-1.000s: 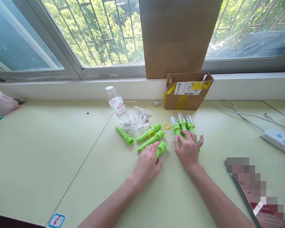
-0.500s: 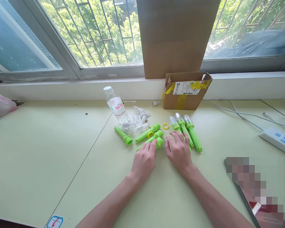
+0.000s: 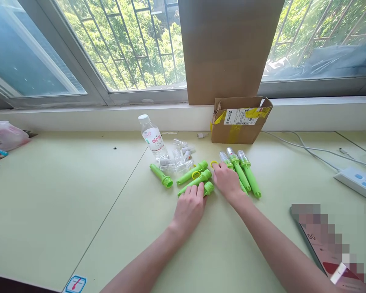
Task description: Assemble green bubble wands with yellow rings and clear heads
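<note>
My left hand (image 3: 189,205) is closed around a green threaded plastic tube (image 3: 209,187), with the threaded end sticking out past the fingers. Just ahead of it lie two more such green tubes (image 3: 192,174), a yellow ring (image 3: 196,175) resting between them. Another green tube (image 3: 161,176) lies apart to the left. My right hand (image 3: 227,180) has its fingertips pinched on a small yellow ring (image 3: 214,164) on the table; the thumb is partly hidden. Beside that hand, several green tubes with clear caps (image 3: 245,167) lie side by side.
Clear plastic caps (image 3: 178,156) lie in a pile behind the green tubes, beside a water bottle (image 3: 155,140). A cardboard box (image 3: 236,132) stands by the wall. On the right are a power strip (image 3: 358,183), cables and a phone-like device (image 3: 317,244).
My right hand has moved forward and slightly left, its fingers closing onto the yellow ring. My left hand keeps hold of the green tube. The view has shifted slightly.
</note>
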A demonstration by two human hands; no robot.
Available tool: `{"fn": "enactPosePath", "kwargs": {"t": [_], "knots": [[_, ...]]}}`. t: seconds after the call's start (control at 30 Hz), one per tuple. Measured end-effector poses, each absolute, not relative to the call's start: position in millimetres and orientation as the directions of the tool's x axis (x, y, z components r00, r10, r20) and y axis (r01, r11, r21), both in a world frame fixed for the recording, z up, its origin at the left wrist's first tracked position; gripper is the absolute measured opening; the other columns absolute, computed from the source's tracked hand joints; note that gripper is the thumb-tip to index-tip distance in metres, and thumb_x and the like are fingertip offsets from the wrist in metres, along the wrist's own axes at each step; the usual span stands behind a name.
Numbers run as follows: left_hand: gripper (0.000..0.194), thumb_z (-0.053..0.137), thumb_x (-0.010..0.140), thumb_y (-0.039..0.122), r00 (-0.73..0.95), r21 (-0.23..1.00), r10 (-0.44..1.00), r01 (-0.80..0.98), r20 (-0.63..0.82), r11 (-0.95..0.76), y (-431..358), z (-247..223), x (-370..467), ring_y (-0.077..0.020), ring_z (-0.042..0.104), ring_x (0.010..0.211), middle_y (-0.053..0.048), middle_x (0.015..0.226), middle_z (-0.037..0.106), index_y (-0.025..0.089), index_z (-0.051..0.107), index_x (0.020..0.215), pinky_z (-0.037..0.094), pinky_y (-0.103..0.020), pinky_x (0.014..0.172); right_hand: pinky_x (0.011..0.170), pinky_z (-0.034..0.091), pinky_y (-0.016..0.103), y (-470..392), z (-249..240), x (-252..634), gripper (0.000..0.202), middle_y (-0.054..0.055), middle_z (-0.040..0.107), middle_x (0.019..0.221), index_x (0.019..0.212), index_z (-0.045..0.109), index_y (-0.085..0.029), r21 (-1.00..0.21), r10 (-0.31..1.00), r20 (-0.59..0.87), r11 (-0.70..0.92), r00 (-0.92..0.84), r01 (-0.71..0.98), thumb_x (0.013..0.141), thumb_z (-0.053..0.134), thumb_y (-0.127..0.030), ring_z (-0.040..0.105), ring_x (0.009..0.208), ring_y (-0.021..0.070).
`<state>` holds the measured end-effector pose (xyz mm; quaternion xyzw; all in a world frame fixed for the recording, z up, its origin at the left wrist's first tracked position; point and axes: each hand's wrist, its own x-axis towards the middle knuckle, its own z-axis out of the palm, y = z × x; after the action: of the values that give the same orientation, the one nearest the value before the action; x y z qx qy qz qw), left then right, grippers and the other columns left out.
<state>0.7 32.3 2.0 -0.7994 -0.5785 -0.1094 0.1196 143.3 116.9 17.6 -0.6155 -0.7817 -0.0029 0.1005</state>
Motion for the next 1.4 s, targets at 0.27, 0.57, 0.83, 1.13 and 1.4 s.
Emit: {"fn": "enactPosePath", "kwargs": {"t": [0.27, 0.57, 0.83, 1.13, 1.4], "knots": [[0.014, 0.053, 0.089, 0.020, 0.355, -0.116, 0.878, 0.935, 0.322, -0.335, 35, 4, -2, -0.0227, 0.058, 0.075, -0.006, 0.080, 0.059, 0.015, 0.060, 0.100, 0.047, -0.033, 0.061, 0.062, 0.043, 0.029, 131, 21, 139, 0.021, 0.013, 0.069, 0.088, 0.098, 0.063, -0.015, -0.132, 0.983, 0.033, 0.182, -0.179, 0.974, 0.092, 0.043, -0.018, 0.069, 0.074, 0.0227], [0.014, 0.055, 0.088, 0.021, 0.346, -0.078, 0.878, 0.937, 0.330, -0.340, 36, 4, -3, -0.0232, 0.056, 0.078, -0.006, 0.083, 0.058, 0.017, 0.058, 0.101, 0.045, -0.034, 0.063, 0.059, 0.043, 0.029, 133, 24, 138, 0.021, 0.012, 0.070, 0.080, 0.092, 0.065, -0.014, -0.171, 0.994, 0.015, 0.114, -0.113, 0.979, 0.091, 0.044, -0.020, 0.069, 0.073, 0.0238], [0.015, 0.052, 0.091, 0.025, 0.330, -0.033, 0.891, 0.941, 0.313, -0.338, 39, 3, -2, -0.0231, 0.055, 0.081, -0.006, 0.086, 0.058, 0.017, 0.057, 0.102, 0.045, -0.035, 0.066, 0.056, 0.043, 0.029, 100, 14, 146, 0.025, 0.013, 0.062, 0.106, 0.090, 0.063, -0.018, -0.349, 0.971, 0.234, 0.128, -0.046, 0.928, 0.093, 0.042, -0.030, 0.062, 0.062, 0.0169], [0.024, 0.048, 0.093, 0.025, 0.343, 0.032, 0.842, 0.920, 0.415, -0.391, 43, -6, 1, -0.0216, 0.058, 0.078, -0.005, 0.084, 0.061, 0.014, 0.054, 0.113, 0.047, -0.033, 0.067, 0.047, 0.050, 0.027, 75, 3, 166, 0.036, 0.007, 0.065, 0.093, 0.086, 0.059, -0.018, -0.997, 0.994, -0.031, -0.038, 0.103, 0.074, 0.081, 0.059, -0.053, 0.064, 0.062, 0.0169], [0.025, 0.047, 0.094, 0.029, 0.376, 0.042, 0.822, 0.900, 0.427, -0.434, 58, -7, 14, -0.0218, 0.060, 0.076, -0.006, 0.084, 0.063, 0.013, 0.055, 0.111, 0.047, -0.033, 0.065, 0.051, 0.056, 0.027, 73, -4, 171, 0.032, 0.007, 0.064, 0.094, 0.088, 0.062, -0.017, -0.998, 0.995, -0.021, -0.015, 0.101, -0.059, 0.080, 0.063, -0.048, 0.065, 0.067, 0.0170]]}}
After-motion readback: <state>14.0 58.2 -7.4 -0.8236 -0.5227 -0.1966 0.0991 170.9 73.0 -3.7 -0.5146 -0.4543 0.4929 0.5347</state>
